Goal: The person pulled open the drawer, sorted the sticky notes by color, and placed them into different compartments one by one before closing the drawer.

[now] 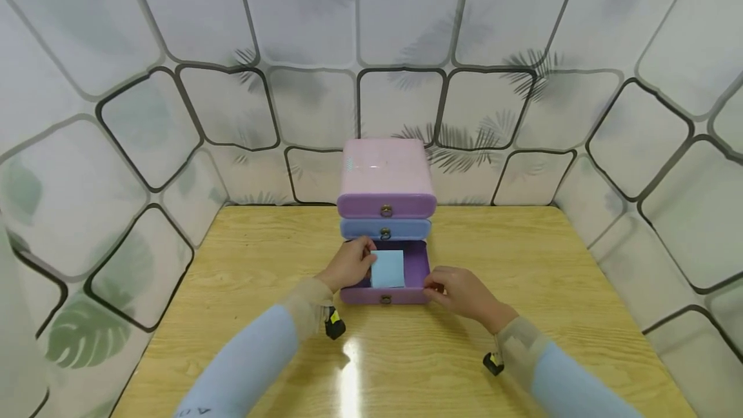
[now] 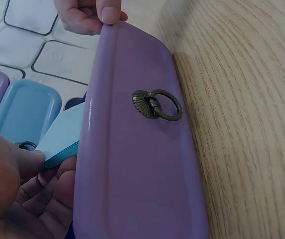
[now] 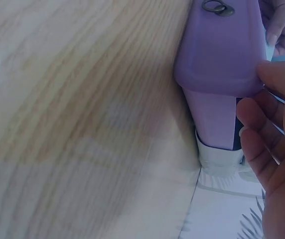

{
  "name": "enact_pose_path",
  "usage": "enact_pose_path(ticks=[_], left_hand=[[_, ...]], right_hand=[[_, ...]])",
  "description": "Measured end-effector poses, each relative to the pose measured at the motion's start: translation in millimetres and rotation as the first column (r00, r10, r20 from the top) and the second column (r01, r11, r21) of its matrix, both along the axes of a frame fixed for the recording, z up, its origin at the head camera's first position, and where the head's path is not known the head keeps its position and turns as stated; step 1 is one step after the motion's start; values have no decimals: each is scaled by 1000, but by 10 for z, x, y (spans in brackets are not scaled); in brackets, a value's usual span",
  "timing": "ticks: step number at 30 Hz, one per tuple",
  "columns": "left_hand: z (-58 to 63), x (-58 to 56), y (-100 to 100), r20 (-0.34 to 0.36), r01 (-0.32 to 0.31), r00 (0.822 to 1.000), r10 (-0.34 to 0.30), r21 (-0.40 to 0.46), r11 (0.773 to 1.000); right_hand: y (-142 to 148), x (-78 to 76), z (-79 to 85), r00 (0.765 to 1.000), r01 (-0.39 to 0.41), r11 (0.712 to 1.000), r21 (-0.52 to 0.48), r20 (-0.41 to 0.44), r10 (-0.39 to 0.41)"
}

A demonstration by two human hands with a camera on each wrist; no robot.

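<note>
A small chest of drawers (image 1: 386,169) has a pink top, and its bottom purple drawer (image 1: 416,266) is pulled out. My left hand (image 1: 348,263) pinches a square light-blue paper pad (image 1: 387,269), like sticky notes, over the drawer's inside. In the left wrist view, the thumb lies on top of the pad (image 2: 63,127) and fingers lie beneath. My right hand (image 1: 461,290) grips the right front corner of the drawer. The right wrist view has its thumb on the upper edge of the drawer front (image 3: 222,50), with the fingers curled by the side.
Above the open drawer are a closed blue drawer (image 1: 360,229) and a closed purple one (image 1: 360,206), each with a ring pull. The chest stands on a wood-grain table (image 1: 261,244), near a patterned curtain wall (image 1: 313,108) at the back.
</note>
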State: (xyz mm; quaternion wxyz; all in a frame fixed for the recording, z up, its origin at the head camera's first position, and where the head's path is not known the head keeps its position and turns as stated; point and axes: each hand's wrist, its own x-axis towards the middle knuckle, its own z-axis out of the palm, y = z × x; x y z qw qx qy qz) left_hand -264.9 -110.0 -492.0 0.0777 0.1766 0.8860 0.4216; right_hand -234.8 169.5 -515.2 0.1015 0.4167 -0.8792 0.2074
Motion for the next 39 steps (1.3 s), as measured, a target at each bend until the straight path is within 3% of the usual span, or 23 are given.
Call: enact_pose_path(ticks=[18,30,39], left_hand=[[-130,-71,-12,115,2,993,3,-38,999],[-141,-64,35,29,-36,999,40,-136,990],[-221,-71,58,-33,-45,999,39,-201,979]], right_hand=[[-122,-106,128,995,-98,993,73,37,95],[-139,-139,137,993,-107,990,95,58,102],[-141,-133,150,992,-121,988,94,48,117]])
